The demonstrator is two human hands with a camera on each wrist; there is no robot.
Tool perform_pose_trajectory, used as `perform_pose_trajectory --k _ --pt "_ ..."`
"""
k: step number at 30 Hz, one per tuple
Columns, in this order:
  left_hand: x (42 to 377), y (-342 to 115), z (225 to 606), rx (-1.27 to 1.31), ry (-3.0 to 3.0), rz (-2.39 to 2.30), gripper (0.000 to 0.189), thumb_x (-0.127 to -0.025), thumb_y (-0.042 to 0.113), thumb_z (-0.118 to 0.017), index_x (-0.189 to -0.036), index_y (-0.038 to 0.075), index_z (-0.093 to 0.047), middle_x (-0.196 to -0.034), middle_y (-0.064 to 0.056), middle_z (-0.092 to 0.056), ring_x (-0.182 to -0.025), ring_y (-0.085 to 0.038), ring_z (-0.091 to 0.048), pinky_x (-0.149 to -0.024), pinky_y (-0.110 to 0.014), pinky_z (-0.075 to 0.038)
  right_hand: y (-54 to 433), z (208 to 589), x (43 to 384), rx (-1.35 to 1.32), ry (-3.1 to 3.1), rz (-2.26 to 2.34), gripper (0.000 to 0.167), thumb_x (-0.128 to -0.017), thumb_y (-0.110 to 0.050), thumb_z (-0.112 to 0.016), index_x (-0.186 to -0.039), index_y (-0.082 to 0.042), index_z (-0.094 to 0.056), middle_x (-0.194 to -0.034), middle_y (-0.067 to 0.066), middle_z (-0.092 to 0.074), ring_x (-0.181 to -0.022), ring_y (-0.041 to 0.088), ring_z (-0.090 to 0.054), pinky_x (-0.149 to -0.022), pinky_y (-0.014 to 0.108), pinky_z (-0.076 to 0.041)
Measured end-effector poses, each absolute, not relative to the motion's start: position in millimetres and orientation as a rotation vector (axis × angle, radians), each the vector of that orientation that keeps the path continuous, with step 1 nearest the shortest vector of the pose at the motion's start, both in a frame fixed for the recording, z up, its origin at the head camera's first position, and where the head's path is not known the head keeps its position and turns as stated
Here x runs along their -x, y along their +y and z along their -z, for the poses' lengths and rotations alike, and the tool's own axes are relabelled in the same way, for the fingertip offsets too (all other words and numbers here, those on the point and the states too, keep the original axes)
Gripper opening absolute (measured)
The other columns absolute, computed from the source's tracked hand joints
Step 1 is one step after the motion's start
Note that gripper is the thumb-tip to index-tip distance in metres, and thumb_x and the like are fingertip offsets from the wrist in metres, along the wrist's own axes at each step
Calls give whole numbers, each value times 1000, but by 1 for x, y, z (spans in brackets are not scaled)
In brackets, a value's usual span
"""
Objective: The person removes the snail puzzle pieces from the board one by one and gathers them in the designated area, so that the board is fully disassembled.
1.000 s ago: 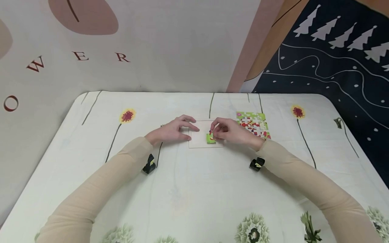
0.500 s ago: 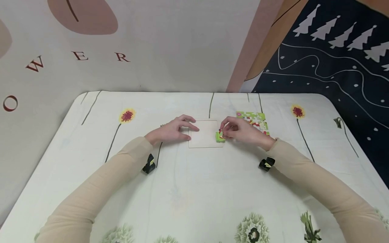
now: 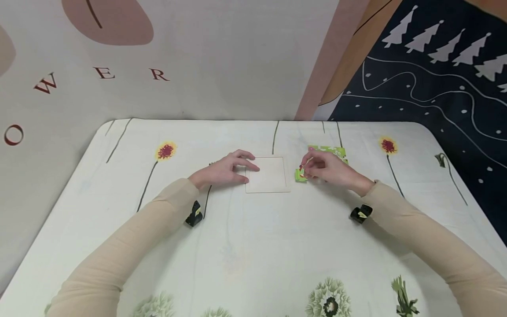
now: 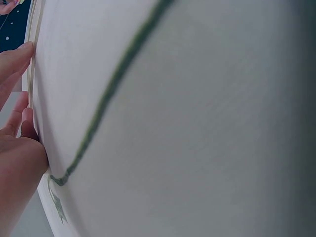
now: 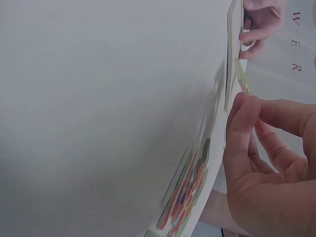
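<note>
From the head view the right hand (image 3: 330, 171) pinches a green puzzle piece (image 3: 300, 175) at its fingertips just right of the blank board (image 3: 266, 175), whose left edge the left hand (image 3: 223, 170) touches with relaxed fingers, while the right wrist view shows thumb and fingers (image 5: 247, 121) closed on the piece's edge.

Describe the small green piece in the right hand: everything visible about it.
The puzzle piece is small, flat and thin, bright green with red and pale markings, seemingly card or thin wood. The right hand pinches it at its fingertips just off the right edge of the blank tray, above the tablecloth. The head view does not settle whether it touches the cloth. The wrist view shows it edge-on.
</note>
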State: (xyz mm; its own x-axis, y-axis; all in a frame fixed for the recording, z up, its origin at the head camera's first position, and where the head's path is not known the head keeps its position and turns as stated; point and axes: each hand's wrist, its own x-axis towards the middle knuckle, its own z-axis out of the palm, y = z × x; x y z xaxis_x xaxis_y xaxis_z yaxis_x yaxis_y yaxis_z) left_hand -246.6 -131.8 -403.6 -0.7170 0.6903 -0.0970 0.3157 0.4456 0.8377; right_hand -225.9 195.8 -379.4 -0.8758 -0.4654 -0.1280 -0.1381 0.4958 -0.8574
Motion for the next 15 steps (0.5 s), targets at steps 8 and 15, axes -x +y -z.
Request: perform_pose_trajectory --k 8,15 --pt "246 -131 402 -837 2282 -1163 38 -85 5 -69 -123 8 -67 -143 -7 -37 -133 -28 -27 -103 -45 -29 210 378 225 459 2390 1325 11 -94 2 -56 -105 3 -58 -96 19 -63 -82 22 -63 -66 29 -50" --pt "246 -131 402 -829 2289 -1157 38 -86 5 -69 -123 8 -67 -143 -7 -37 -134 -28 -27 -103 -45 -28 216 378 222 431 2427 1312 14 -94 0 -58 -107 2 -59 -97 18 -62 -77 22 -60 -65 28 -49"
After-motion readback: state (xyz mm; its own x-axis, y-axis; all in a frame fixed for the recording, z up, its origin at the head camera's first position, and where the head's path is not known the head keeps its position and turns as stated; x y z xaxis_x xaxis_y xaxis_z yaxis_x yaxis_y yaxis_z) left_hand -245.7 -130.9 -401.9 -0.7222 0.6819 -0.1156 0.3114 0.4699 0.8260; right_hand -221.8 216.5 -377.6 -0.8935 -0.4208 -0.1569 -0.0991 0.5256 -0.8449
